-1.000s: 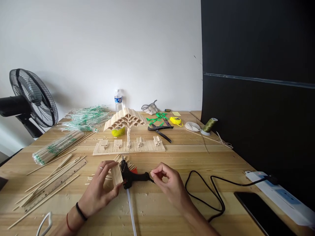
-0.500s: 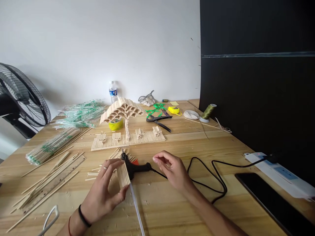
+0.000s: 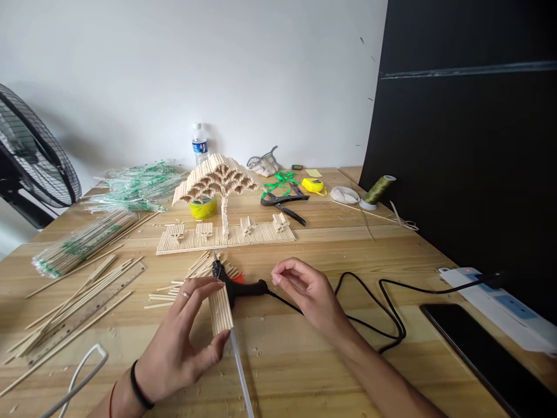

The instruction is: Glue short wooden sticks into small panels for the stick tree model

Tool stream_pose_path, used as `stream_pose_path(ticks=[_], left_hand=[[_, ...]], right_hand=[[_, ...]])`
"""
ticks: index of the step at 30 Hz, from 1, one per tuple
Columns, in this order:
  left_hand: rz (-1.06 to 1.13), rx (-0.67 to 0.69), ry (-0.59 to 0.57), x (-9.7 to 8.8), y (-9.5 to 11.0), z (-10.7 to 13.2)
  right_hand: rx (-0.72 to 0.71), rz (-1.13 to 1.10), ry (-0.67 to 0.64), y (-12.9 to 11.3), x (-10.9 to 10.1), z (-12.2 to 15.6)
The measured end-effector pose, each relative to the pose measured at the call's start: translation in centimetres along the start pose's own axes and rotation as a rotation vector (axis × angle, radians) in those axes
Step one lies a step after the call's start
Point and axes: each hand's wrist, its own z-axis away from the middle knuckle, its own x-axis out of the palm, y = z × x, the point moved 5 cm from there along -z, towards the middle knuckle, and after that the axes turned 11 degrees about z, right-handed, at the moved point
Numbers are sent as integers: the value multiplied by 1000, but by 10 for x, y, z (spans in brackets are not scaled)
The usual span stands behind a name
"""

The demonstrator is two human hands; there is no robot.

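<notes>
My left hand (image 3: 180, 339) grips a small panel of glued wooden sticks (image 3: 220, 310) between thumb and fingers, standing it on edge on the table. The panel rests right against a black glue gun (image 3: 241, 285) that lies flat, its clear glue stick (image 3: 241, 368) pointing toward me. My right hand (image 3: 307, 293) hovers just right of the gun's rear end, above its cord, fingers loosely curled and apart, with nothing in them. Loose short sticks (image 3: 167, 293) lie behind the left hand.
A stick model of a tree (image 3: 220, 180) stands on a slatted base (image 3: 261, 235) mid-table. Stick bundles (image 3: 82, 241) and a ruler (image 3: 82, 310) lie left. Black cord (image 3: 383, 325), power strip (image 3: 491, 296) and phone (image 3: 478, 354) sit right. Pliers (image 3: 285, 203), thread spool (image 3: 378, 188), bottle (image 3: 199, 145) stand behind; a fan (image 3: 30, 157) is at far left.
My right hand has drawn back from the glue gun's rear and loosened its pinch. My left hand has kept the stick panel and tilted it slightly by the gun. The view shifted.
</notes>
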Motion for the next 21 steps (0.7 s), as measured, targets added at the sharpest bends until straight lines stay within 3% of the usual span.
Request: stream_pose_path(ticks=[7, 21], left_hand=[[-3, -13, 3, 0, -1, 0], [-6, -20, 0, 0, -4, 0]], right_hand=[[47, -66, -19, -4, 0, 1], [-35, -77, -123, -22, 11, 14]])
